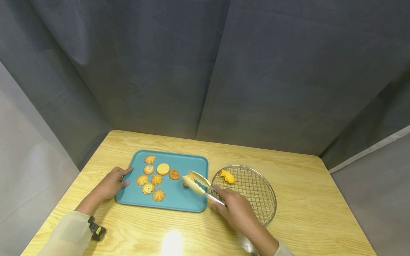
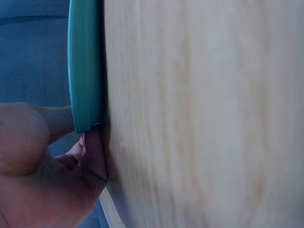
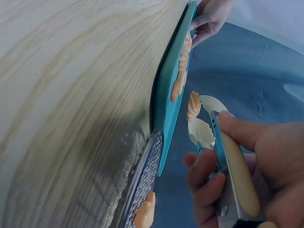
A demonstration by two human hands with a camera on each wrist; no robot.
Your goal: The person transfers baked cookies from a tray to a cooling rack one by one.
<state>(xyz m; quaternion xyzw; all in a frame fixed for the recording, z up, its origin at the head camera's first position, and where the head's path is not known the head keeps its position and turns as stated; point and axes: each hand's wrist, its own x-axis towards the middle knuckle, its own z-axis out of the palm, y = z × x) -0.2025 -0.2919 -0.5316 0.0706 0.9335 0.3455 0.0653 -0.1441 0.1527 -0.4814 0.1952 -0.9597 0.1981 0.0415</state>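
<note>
My left hand pinches the left rim of a teal tray; the left wrist view shows fingers low beside the table, at the rim's underside. In my right hand is a pair of tongs with cream-coloured tips. Between those tips, a swirled cookie is held just above the tray's right part. Several flower-shaped cookies lie on the tray's left half, with a round dotted cracker and a pretzel near them.
Right of the tray stands a round wire mesh rack, close to its edge and partly behind my right hand. A yellow fish-shaped cracker lies on it. Everything is on a wooden table with grey curtains behind.
</note>
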